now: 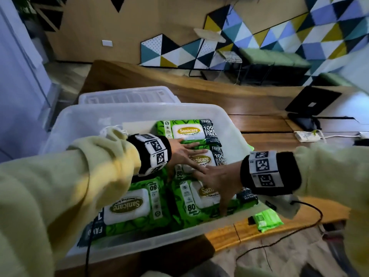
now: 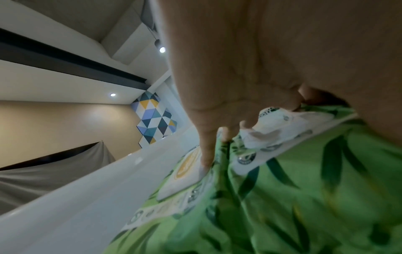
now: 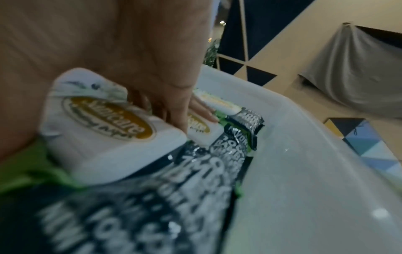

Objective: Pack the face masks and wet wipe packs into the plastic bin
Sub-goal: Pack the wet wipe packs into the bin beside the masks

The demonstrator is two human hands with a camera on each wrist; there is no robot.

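- The left hand (image 1: 182,151) and right hand (image 1: 216,179) lay flat, each grip wide, pressing glossy green wet wipe packs (image 1: 187,131) mid-frame.
- The packs filled the translucent plastic bin (image 1: 123,114).
- The bin stood on a wooden surface (image 1: 249,100); triangle-patterned wall panels (image 1: 279,37) filled the upper right.

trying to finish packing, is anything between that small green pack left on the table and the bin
Nothing visible lies between them. The small green pack sits on the wooden table just outside the bin, near its right corner. Only the bin's own wall is in between, so the pack must go over the rim. Both hands are inside, on the wipe packs.
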